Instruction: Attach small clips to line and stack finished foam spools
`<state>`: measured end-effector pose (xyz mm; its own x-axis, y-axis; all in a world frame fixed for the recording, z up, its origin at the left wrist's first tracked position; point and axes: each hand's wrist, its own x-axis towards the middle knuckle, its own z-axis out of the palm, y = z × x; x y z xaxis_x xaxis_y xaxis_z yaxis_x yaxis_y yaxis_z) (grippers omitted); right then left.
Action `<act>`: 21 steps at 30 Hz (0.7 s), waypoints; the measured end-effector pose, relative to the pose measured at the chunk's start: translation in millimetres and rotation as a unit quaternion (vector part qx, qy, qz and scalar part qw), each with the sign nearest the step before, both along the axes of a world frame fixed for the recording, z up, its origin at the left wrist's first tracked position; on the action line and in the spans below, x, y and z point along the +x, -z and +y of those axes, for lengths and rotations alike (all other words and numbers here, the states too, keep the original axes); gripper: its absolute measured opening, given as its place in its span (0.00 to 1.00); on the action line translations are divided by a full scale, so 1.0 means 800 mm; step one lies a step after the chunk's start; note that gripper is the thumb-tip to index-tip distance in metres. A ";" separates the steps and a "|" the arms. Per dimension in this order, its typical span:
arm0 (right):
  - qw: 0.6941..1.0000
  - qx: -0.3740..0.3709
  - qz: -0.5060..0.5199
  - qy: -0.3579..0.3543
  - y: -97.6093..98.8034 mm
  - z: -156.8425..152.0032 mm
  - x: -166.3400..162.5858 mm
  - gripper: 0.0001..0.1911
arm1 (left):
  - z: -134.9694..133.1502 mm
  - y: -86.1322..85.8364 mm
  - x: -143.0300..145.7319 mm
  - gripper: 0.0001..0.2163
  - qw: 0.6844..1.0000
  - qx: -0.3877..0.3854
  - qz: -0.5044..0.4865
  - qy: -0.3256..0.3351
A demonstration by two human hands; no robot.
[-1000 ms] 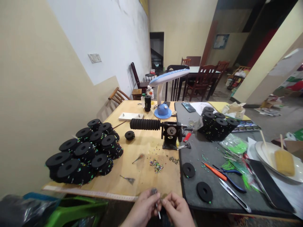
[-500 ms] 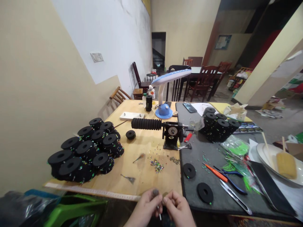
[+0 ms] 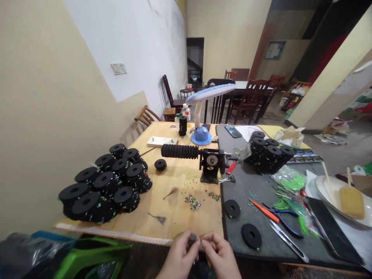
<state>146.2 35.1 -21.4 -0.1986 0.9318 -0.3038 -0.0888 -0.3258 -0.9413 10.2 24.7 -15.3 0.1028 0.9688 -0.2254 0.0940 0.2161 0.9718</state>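
Note:
At the near edge of the table my left hand (image 3: 183, 250) pinches a small thin piece with a dark grey end (image 3: 192, 238), whose kind I cannot make out. Close beside it, my right hand (image 3: 218, 252) has its thumb and fingers pressed together; anything between them is hidden. Just beyond the hands lies a pile of tiny coloured beads (image 3: 192, 202), with small dark metallic pieces (image 3: 214, 196) to its right. Two little feathery tufts on stems, one dark grey (image 3: 158, 218) and one with an orange tip (image 3: 171, 193), rest on the wood.
Stacked black foam spools (image 3: 87, 203) fill the left side. A black winding device (image 3: 211, 164) carries a row of foam discs, with a blue lamp (image 3: 201, 135) behind. On the grey mat (image 3: 238, 248) lie loose discs (image 3: 252, 236), an orange tool (image 3: 266, 211), pliers (image 3: 286, 221) and tweezers (image 3: 289, 241).
The right hand has shifted slightly and its fingers sit closer to the left hand's fingertips. The white stick below the left fingers now shows much less. Items on the table stay put.

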 end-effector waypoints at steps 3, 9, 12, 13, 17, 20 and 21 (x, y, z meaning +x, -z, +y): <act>1.000 0.002 0.011 0.012 0.002 0.000 -0.002 0.32 | 0.000 0.004 -0.001 0.13 0.999 0.017 0.027 0.006; 0.998 -0.016 0.042 0.039 0.003 0.003 -0.001 0.30 | 0.000 0.004 0.000 0.11 0.997 0.033 0.065 0.023; 0.996 -0.031 0.062 0.054 0.004 0.005 0.002 0.29 | -0.001 0.001 0.000 0.10 0.998 0.022 0.050 0.030; 0.995 -0.036 0.069 0.057 0.005 0.006 0.003 0.29 | -0.001 0.000 0.000 0.10 0.998 0.017 0.043 0.033; 0.994 -0.031 0.081 0.061 0.008 0.005 0.005 0.28 | -0.001 -0.007 0.000 0.09 0.999 0.003 0.030 0.042; 0.996 -0.015 0.076 0.054 0.008 0.004 0.005 0.28 | 0.000 -0.011 0.001 0.07 0.999 -0.002 0.019 0.039; 0.996 -0.009 0.073 0.051 0.008 0.004 0.005 0.28 | 0.000 -0.012 0.001 0.07 0.999 -0.003 0.016 0.038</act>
<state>150.0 38.4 -27.7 -0.1460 0.9439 -0.2962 -0.2586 -0.3254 -0.9095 11.0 24.4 -5.6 0.1680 0.9572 -0.2356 0.1411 0.2132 0.9668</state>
